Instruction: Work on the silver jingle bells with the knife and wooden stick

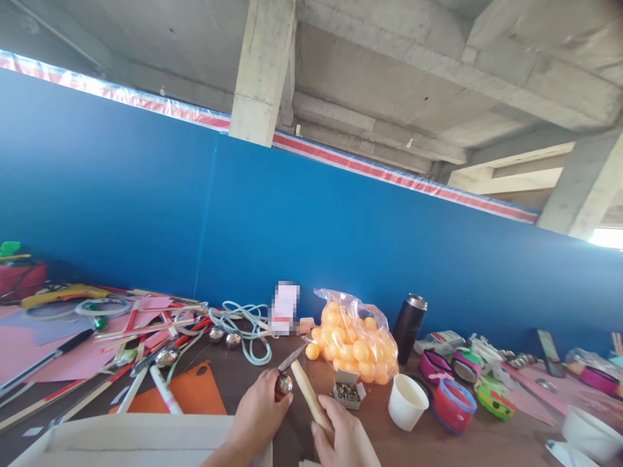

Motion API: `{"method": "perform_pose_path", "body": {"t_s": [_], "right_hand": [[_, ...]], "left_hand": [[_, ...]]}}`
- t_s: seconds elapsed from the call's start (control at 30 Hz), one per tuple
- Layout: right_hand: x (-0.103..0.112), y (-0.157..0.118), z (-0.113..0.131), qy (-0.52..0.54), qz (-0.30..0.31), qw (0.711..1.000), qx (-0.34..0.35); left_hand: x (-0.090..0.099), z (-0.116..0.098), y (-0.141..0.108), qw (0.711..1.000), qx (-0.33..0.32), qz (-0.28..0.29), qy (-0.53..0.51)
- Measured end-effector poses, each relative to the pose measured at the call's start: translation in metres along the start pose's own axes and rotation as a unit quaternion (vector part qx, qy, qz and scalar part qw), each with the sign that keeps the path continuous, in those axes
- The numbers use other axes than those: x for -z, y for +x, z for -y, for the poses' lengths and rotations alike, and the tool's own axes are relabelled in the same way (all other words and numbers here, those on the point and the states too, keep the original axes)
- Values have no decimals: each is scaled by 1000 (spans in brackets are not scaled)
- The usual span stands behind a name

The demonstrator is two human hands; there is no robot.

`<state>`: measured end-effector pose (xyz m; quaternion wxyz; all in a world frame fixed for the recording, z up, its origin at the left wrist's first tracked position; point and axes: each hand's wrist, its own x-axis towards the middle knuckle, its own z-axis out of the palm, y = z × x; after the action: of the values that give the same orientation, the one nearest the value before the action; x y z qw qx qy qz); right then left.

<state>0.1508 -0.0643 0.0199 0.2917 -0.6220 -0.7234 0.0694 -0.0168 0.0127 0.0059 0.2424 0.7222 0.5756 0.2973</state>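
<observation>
My left hand (260, 410) is closed round a small shiny metal bell (283, 384), low in the middle of the head view. A pointed metal blade (291, 358) sticks out above its fingers; where the blade's other end lies is hidden. Just to the right, my right hand (343, 434) grips a pale wooden stick (311, 399), whose upper end leans toward the bell. Whether stick and bell touch, I cannot tell. Beside the stick sits a small open box (348, 390) of little metal pieces.
Behind the hands lie a clear bag of orange balls (357, 340) and a black bottle (410, 327). White cups (407, 402) and colourful bands (454, 403) are at right. Sticks, paper and a pale cord (243, 318) cover the left. A blue partition (311, 220) stands behind.
</observation>
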Motion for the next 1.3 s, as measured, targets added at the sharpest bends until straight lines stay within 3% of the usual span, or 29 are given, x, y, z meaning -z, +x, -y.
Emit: {"method": "perform_pose_path", "body": {"t_s": [0.8, 1.13, 1.3], "right_hand": [[0, 1, 0, 5, 2, 1000, 8], [0, -1, -2, -13, -81, 997, 12], [1, 0, 1, -30, -43, 999, 9]], "left_hand": [[1, -1, 0, 1000, 1, -5, -14], [0, 6, 6, 991, 14, -73, -110], [-4, 12, 11, 988, 21, -84, -125]]}}
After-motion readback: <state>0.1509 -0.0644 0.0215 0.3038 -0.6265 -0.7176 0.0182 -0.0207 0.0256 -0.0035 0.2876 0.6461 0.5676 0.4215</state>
